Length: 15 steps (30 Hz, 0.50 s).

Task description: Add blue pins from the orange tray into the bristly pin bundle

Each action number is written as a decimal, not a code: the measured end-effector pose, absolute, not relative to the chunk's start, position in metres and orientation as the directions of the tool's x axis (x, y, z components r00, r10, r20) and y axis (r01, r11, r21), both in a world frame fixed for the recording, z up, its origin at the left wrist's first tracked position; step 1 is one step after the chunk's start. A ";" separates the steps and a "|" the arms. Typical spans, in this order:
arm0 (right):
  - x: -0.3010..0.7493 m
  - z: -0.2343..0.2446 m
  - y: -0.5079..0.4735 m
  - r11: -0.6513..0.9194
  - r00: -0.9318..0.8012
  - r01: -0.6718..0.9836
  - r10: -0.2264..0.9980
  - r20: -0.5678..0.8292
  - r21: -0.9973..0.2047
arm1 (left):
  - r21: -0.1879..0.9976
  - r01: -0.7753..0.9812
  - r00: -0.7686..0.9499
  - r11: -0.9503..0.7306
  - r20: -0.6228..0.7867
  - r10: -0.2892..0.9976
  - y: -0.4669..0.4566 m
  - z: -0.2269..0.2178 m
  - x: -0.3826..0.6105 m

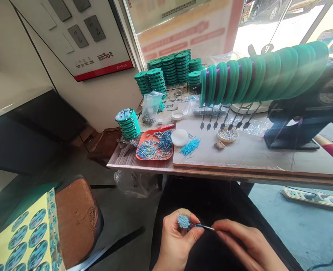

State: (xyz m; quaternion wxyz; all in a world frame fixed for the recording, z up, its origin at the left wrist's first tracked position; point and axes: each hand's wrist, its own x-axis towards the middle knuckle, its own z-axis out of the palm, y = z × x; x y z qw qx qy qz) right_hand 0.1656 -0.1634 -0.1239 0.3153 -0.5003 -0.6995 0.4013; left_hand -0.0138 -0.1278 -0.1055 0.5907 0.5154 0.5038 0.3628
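My left hand (174,242) is closed over my lap. It grips a round bundle of light-blue thin pieces (183,221), seen end-on as a disc of small dots. Between its thumb and forefinger sits a small dark piece (198,225), partly covered by the fingertips. My right hand (241,239), to the right, pinches a thin silvery rod (209,227). The rod's left end meets the dark piece; how they join is too small to tell. A tan wrapping (184,212) covers part of a left finger.
On the table (225,158) ahead are an orange tray (154,158) of small parts, loose blue sticks (190,146), a dish of white beads (227,134) and stacked green spools (170,69). Green discs (234,81) hang on a machine at right. A brown stool (76,222) stands left; a power strip (311,197) lies right.
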 end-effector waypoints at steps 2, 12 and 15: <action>0.166 -0.124 -0.163 0.181 -0.299 0.456 0.953 0.042 -0.871 | 0.975 0.104 0.224 0.199 -0.218 0.950 -0.128 -0.105 -0.014; 0.164 -0.122 -0.164 0.067 -0.274 0.425 0.960 -0.057 -0.903 | 0.974 0.098 0.224 0.204 -0.222 0.949 -0.129 -0.100 -0.014; 0.160 -0.121 -0.160 -0.115 -0.299 0.256 0.935 -0.191 -0.960 | 0.933 -0.124 0.160 0.339 -0.318 0.934 -0.134 -0.102 -0.009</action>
